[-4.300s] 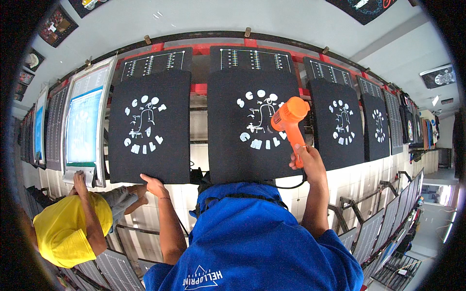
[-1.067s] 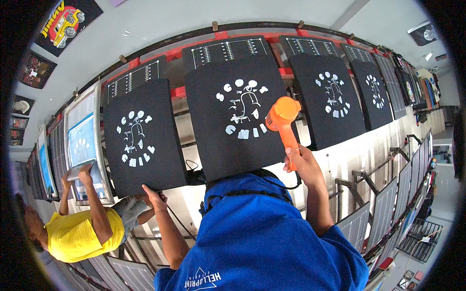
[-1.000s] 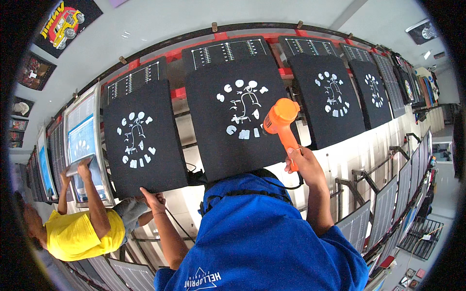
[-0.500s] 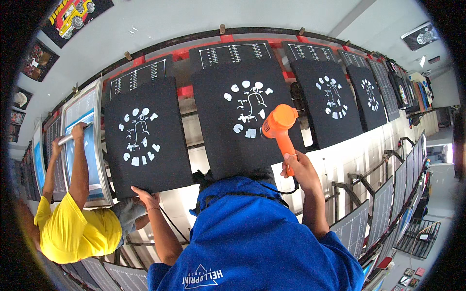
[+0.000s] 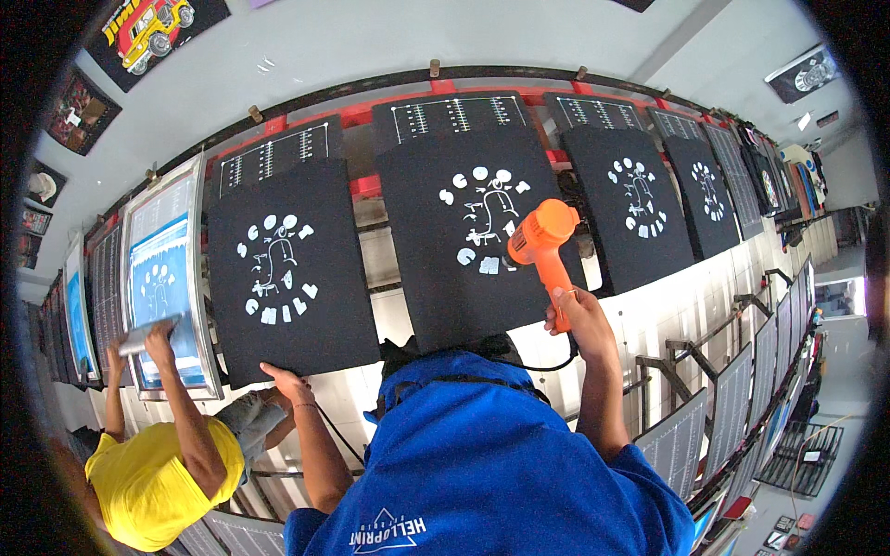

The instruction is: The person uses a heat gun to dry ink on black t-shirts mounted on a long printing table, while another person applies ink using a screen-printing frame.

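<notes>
My right hand (image 5: pixel 577 311) grips the handle of an orange heat gun (image 5: pixel 540 243), its nozzle aimed at the white print on the black shirt panel (image 5: pixel 487 278) in front of me. My left hand (image 5: pixel 285 381) rests with fingers apart on the lower edge of the black printed panel (image 5: pixel 283 306) to the left. My blue shirt fills the lower middle of the view and hides the panel's near edge. A black cord (image 5: pixel 547 363) runs from the gun down toward my chest.
More black printed panels (image 5: pixel 630 208) line the long red-framed table to the right. A person in a yellow shirt (image 5: pixel 153 482) at my left pulls a squeegee (image 5: pixel 148 334) over a blue screen frame (image 5: pixel 167 278). Racks of frames (image 5: pixel 705 417) stand on the right.
The heat gun has shifted slightly down and left over the print. The person in yellow raised an arm, then lowered it onto the blue screen. My view has tilted.
</notes>
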`<state>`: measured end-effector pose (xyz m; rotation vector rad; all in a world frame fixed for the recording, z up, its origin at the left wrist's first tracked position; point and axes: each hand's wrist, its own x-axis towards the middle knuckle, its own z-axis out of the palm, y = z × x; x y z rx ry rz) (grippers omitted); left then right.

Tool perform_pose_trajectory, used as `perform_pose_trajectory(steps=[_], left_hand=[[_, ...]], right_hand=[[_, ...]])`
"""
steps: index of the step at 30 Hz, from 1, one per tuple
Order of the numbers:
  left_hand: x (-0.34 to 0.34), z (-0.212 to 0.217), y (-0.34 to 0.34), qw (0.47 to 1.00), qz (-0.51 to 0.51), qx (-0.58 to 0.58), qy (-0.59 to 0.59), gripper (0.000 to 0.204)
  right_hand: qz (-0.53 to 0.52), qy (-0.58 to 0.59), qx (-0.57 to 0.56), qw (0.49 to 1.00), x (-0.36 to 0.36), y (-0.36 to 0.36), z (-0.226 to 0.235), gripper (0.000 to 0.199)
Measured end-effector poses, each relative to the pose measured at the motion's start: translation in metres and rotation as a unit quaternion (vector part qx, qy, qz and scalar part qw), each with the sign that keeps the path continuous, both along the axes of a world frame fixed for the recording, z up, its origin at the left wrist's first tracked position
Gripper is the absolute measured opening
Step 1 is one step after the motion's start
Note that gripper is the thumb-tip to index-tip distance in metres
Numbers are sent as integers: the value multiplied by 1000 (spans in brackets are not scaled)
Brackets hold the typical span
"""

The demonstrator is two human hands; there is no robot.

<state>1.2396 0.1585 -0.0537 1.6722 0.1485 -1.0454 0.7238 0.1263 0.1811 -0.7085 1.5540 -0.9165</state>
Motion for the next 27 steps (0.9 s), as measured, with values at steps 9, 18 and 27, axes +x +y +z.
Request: perform_pose_trajectory(steps=[9, 18, 27], left_hand=[[-8, 6, -2, 999, 28, 2, -23, 77], [29, -47, 13, 1000, 20, 12, -15, 82], [23, -43, 8, 999, 17, 42, -7, 83]], right_hand=[[10, 56, -4, 998, 13, -6, -6, 30], [55, -4, 6, 998, 22, -4, -6, 34], [51, 9, 13, 999, 27, -9, -7, 32]])
